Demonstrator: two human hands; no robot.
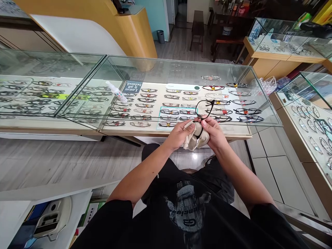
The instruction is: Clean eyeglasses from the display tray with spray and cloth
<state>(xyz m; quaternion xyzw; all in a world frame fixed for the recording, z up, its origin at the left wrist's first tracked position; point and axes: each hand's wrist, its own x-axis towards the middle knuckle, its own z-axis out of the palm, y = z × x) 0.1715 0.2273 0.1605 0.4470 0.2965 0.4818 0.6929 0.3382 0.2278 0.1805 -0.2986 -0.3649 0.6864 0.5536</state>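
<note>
Glasses (199, 117) in the grip of right hand (214, 134), beige cloth (191, 142) in that of left hand (179, 135)

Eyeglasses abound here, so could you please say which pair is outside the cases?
The black-rimmed pair held between the left hand and right hand, against a beige cloth; the other pairs lie inside glass cases.

My left hand (177, 136), right hand (216, 133) and the crumpled beige cloth (192, 142) hide part of the black-rimmed eyeglasses (203, 118). At my ten o'clock, lettering on the white plastic bottle (116, 92) is too small to read; at three, the glass-topped wooden counter (298, 141) runs out of view.
</note>
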